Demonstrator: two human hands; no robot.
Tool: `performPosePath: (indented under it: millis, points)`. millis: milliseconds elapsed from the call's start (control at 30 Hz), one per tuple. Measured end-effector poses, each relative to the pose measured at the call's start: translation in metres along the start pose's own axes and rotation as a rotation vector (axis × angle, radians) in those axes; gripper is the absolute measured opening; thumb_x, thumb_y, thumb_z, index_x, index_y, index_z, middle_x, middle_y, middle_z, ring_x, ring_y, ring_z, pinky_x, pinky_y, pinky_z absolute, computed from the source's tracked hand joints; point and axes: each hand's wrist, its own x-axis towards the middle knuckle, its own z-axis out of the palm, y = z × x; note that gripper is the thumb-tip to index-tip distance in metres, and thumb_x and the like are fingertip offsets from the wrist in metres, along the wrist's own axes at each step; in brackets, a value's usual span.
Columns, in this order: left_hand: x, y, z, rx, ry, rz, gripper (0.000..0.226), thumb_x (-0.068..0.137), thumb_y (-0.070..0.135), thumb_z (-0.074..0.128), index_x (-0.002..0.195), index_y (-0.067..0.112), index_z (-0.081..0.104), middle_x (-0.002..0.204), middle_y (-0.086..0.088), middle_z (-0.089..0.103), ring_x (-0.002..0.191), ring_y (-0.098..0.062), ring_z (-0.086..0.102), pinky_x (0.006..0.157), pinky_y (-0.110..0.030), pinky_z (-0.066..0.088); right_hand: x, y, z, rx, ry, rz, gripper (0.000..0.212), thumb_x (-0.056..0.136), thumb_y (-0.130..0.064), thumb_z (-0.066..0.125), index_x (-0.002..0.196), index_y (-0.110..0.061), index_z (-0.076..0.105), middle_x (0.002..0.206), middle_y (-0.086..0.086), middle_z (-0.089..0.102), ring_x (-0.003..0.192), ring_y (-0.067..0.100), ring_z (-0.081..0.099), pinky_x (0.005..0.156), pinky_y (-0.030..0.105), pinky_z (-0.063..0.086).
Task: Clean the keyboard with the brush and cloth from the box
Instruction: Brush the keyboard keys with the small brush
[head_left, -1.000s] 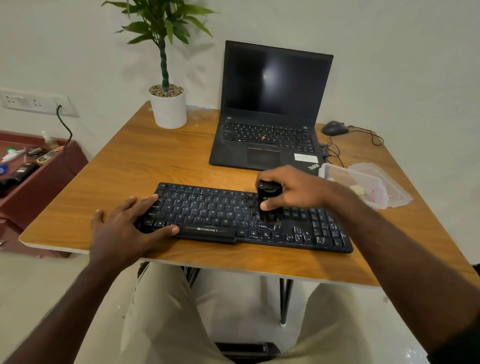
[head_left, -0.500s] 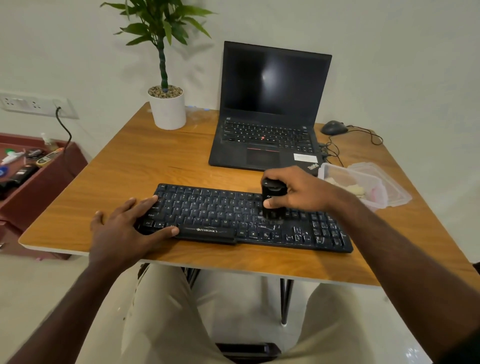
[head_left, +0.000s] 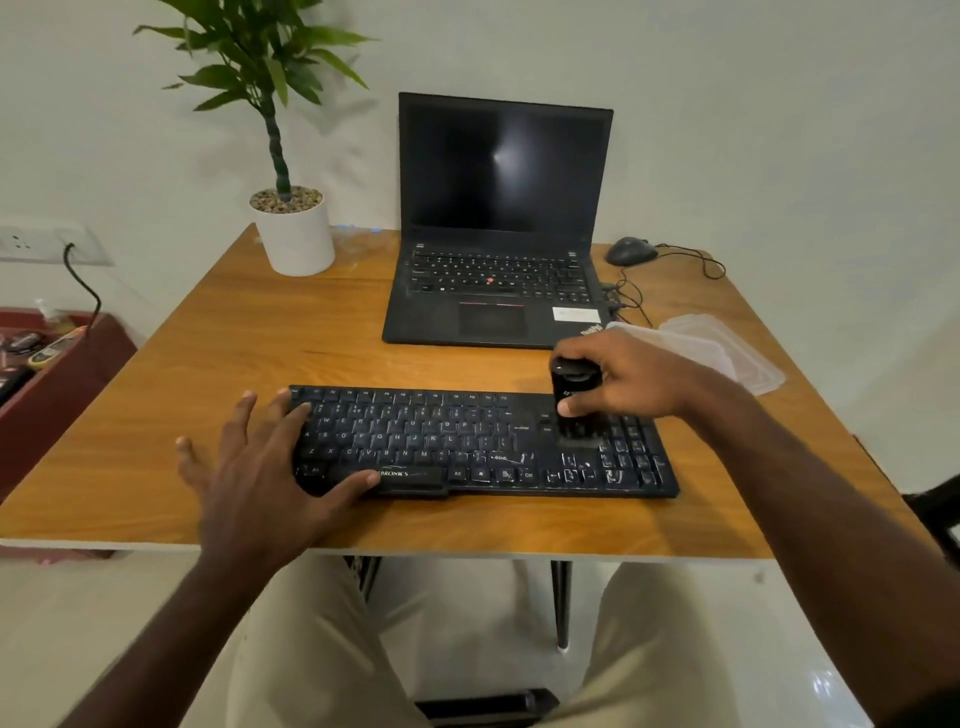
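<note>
I see the keyboard (head_left: 483, 441) lying flat on the desk (head_left: 249, 343), parallel to the near edge and close to it. My right hand (head_left: 623, 376) holds the brush (head_left: 571, 402) upright, fingers (head_left: 567, 409) curled round its black body; the bristle end rests on the keys at the right part of the keyboard, between the main key block and the number pad. My left hand (head_left: 260, 473) lies flat over the keyboard's left end, fingers straight and spread, gripping nothing; the thumb touches the front edge beside the space bar.

The box (head_left: 696, 348), of clear plastic, stands on the desk just behind the right hand, with its lid (head_left: 748, 364) beside it on the right. I cannot tell whether the cloth lies in the box.

Behind the keyboard stands an open laptop (head_left: 498, 228) with a dark screen. A mouse (head_left: 631, 250) with its cable lies to the laptop's right. A potted plant (head_left: 291, 228) stands at the far left corner of the desk.
</note>
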Motion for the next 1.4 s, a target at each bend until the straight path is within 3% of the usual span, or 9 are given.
performPosePath:
  millis: [133,300,500,600,667,733,1100,1267,1400]
  points:
    - [0.004,0.05,0.003,-0.015,0.012,0.165,0.111,0.065,0.1,0.033,0.138,0.019,0.054,0.153,-0.003,0.045,0.147,-0.025,0.028,0.112,-0.071,0.009,-0.007,0.001,-0.007,0.079,0.173,-0.09,0.024,0.085,-0.028,0.079,0.099,-0.018,0.062,0.088,-0.003,0.066,0.083,0.015,0.065,0.071,0.035,0.053]
    - [0.007,0.103,0.03,0.076,-0.108,0.381,0.111,0.07,0.099,0.028,0.139,0.016,0.054,0.147,-0.005,0.053,0.14,-0.027,0.042,0.11,-0.074,0.015,-0.006,-0.002,0.018,0.184,0.127,-0.076,0.025,0.087,-0.02,0.079,0.103,-0.012,0.061,0.09,-0.002,0.066,0.083,0.008,0.065,0.07,0.022,0.053]
    - [0.012,0.104,0.04,0.087,-0.122,0.376,0.107,0.074,0.096,0.026,0.138,0.016,0.055,0.145,-0.003,0.055,0.136,-0.027,0.047,0.109,-0.068,0.025,-0.023,0.019,-0.001,0.094,0.062,0.011,0.022,0.085,-0.02,0.08,0.098,-0.016,0.062,0.088,-0.001,0.067,0.08,0.01,0.065,0.068,0.027,0.051]
    - [0.015,0.101,0.042,0.073,-0.12,0.378,0.106,0.074,0.096,0.027,0.139,0.017,0.054,0.145,-0.003,0.055,0.136,-0.027,0.048,0.109,-0.067,0.027,-0.027,0.023,-0.009,0.099,0.226,-0.035,0.026,0.082,-0.028,0.079,0.096,-0.013,0.062,0.087,0.003,0.065,0.08,0.018,0.064,0.068,0.035,0.052]
    - [0.016,0.097,0.041,0.068,-0.121,0.372,0.106,0.073,0.097,0.028,0.14,0.019,0.053,0.146,-0.002,0.054,0.136,-0.025,0.046,0.11,-0.065,0.027,-0.026,0.021,-0.004,0.138,0.281,-0.074,0.026,0.084,-0.026,0.079,0.099,-0.013,0.063,0.089,0.002,0.067,0.082,0.016,0.064,0.069,0.031,0.052]
    - [0.018,0.091,0.04,0.064,-0.112,0.369,0.105,0.074,0.097,0.027,0.14,0.02,0.053,0.146,-0.001,0.054,0.137,-0.024,0.046,0.111,-0.063,0.027,-0.023,0.018,0.007,0.158,0.261,-0.088,0.024,0.086,-0.021,0.079,0.102,-0.013,0.063,0.091,0.0,0.066,0.084,0.013,0.064,0.071,0.024,0.052]
    - [0.019,0.084,0.035,0.042,-0.107,0.342,0.1,0.075,0.095,0.03,0.139,0.022,0.055,0.145,0.002,0.055,0.138,-0.02,0.044,0.111,-0.06,0.027,-0.04,0.036,-0.007,0.035,0.011,0.024,0.02,0.088,-0.021,0.077,0.099,-0.025,0.062,0.093,-0.008,0.067,0.088,0.007,0.064,0.075,0.029,0.051]
    - [0.019,0.083,0.035,0.04,-0.114,0.336,0.1,0.074,0.095,0.029,0.139,0.023,0.055,0.144,0.002,0.055,0.138,-0.02,0.044,0.111,-0.06,0.026,-0.055,0.045,-0.027,0.022,0.031,0.089,0.025,0.086,-0.018,0.079,0.088,-0.034,0.06,0.086,-0.006,0.065,0.083,0.009,0.061,0.071,0.03,0.048]
    - [0.019,0.084,0.037,0.049,-0.119,0.337,0.1,0.075,0.095,0.028,0.138,0.022,0.055,0.144,0.001,0.055,0.137,-0.022,0.045,0.112,-0.061,0.026,-0.055,0.042,-0.015,0.106,0.119,0.044,0.02,0.086,-0.017,0.079,0.094,-0.026,0.063,0.088,-0.005,0.065,0.084,0.01,0.062,0.072,0.028,0.049]
